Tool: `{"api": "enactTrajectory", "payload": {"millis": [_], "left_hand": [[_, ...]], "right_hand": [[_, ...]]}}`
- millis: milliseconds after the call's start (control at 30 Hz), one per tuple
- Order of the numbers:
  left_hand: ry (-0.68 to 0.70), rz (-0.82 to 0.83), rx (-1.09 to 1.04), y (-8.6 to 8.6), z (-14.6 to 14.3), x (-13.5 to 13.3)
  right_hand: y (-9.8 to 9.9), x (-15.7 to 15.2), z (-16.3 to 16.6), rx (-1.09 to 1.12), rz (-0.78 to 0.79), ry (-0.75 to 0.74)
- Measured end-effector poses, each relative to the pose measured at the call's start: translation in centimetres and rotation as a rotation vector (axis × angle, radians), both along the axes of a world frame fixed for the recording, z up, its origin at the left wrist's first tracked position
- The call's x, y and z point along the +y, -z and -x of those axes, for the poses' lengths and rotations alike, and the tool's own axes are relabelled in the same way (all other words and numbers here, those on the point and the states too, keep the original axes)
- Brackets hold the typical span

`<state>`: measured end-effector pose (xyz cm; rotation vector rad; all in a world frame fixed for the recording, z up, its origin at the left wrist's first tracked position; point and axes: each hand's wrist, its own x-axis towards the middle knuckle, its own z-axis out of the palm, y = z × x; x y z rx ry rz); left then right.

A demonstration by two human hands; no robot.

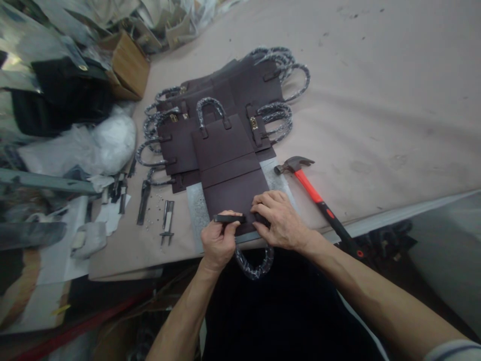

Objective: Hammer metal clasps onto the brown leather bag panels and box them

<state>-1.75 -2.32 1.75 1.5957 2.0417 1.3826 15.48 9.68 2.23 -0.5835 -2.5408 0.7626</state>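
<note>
A dark brown leather bag piece [233,193] lies over a grey metal plate [197,210] at the table's near edge. Its plastic-wrapped handle [255,268] hangs over that edge toward me. My left hand [220,243] pinches a short dark strap [228,219] between thumb and fingers, just above the leather. My right hand [280,218] rests on the leather with bent fingers, closed round a small dark piece that they mostly cover; whether it belongs to the strap I cannot tell. A claw hammer [310,188] with a red and black handle lies to the right.
Behind the work, more bag pieces [255,82] with wrapped handles lie piled. At left are a dark punch-like tool [143,200], slim metal tools [168,220] and scattered small studs. A cardboard box [130,65] and plastic bags [112,135] crowd the table's left side.
</note>
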Motion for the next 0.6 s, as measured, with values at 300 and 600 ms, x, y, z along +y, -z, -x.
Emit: {"api": "enactTrajectory", "payload": {"millis": [300, 600], "left_hand": [[-0.020, 0.003, -0.014, 0.67, -0.09, 0.11], [0.027, -0.044, 0.071, 0.72, -0.25, 0.58]], "right_hand": [[0.10, -0.03, -0.04, 0.004, -0.016, 0.007], [0.12, -0.03, -0.04, 0.004, -0.011, 0.009]]}}
